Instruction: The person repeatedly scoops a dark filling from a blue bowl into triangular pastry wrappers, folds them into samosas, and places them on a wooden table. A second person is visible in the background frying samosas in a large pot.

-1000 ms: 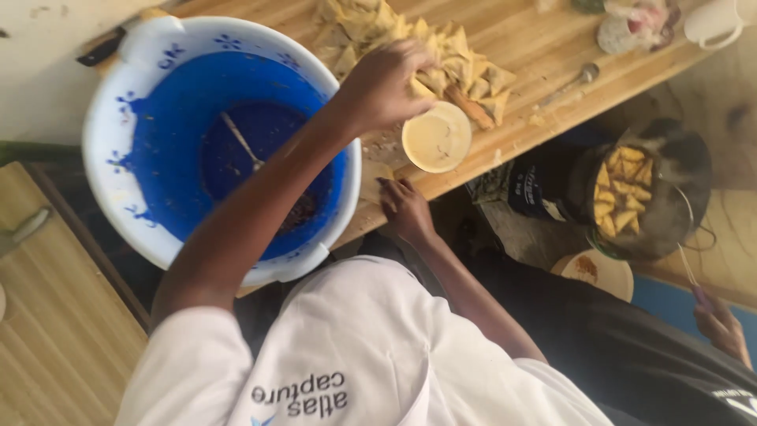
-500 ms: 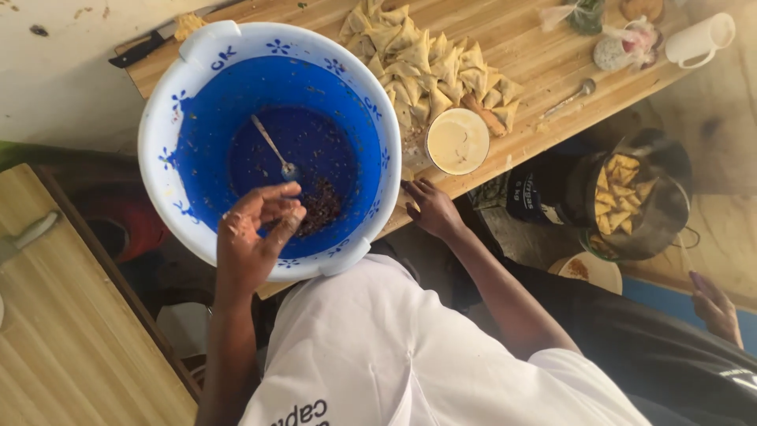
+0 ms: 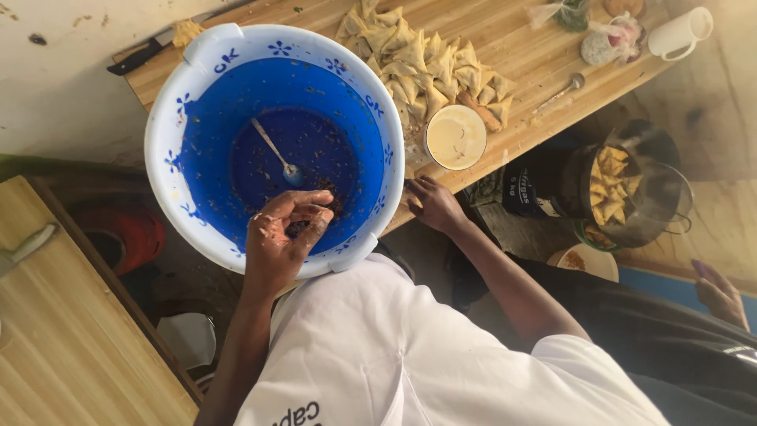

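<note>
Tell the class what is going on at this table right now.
A person in a white shirt is working over a big blue bowl on a wooden table. The left hand is inside the bowl, fingers pinched on some dark filling, near a metal spoon. The right hand rests empty on the table edge, beside a small cream bowl. A pile of folded triangular pastries lies behind it, and more sit in a pot to the right.

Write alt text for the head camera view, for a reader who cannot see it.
A person's left hand pinches dark filling over a blue basin holding a spoon, while the right hand rests on a wooden table beside folded pastries.
</note>
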